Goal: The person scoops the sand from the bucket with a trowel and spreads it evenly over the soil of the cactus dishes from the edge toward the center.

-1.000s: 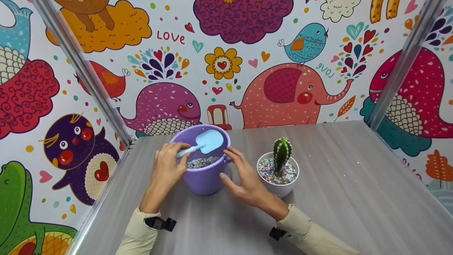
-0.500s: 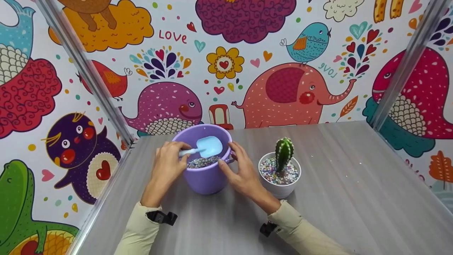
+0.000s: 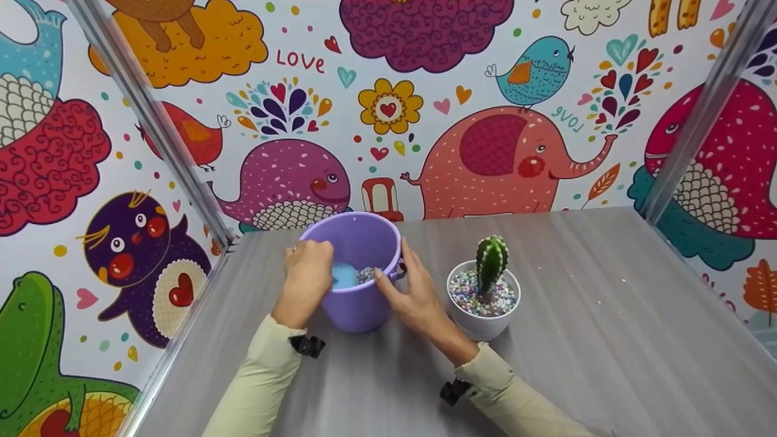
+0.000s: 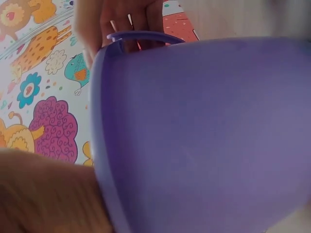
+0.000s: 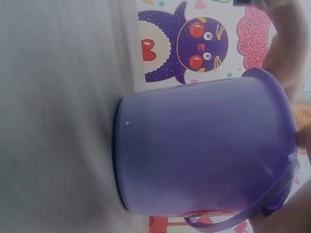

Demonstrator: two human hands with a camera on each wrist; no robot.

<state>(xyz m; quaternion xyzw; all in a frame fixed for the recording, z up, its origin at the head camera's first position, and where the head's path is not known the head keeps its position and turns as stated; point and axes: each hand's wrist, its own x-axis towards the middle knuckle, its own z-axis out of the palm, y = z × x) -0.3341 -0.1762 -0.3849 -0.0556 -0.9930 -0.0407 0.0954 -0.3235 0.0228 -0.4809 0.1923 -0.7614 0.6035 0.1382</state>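
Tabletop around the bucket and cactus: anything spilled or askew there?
Yes, a few tiny pale specks are scattered on the tabletop, right of the cactus pot in the head view. They could be spillage, but are too small to identify. The pot and purple bucket stand upright.

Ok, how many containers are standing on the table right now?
2: the purple bucket, with the right hand at its rim, and the white pot holding the cactus, to the bucket's right. No others show.
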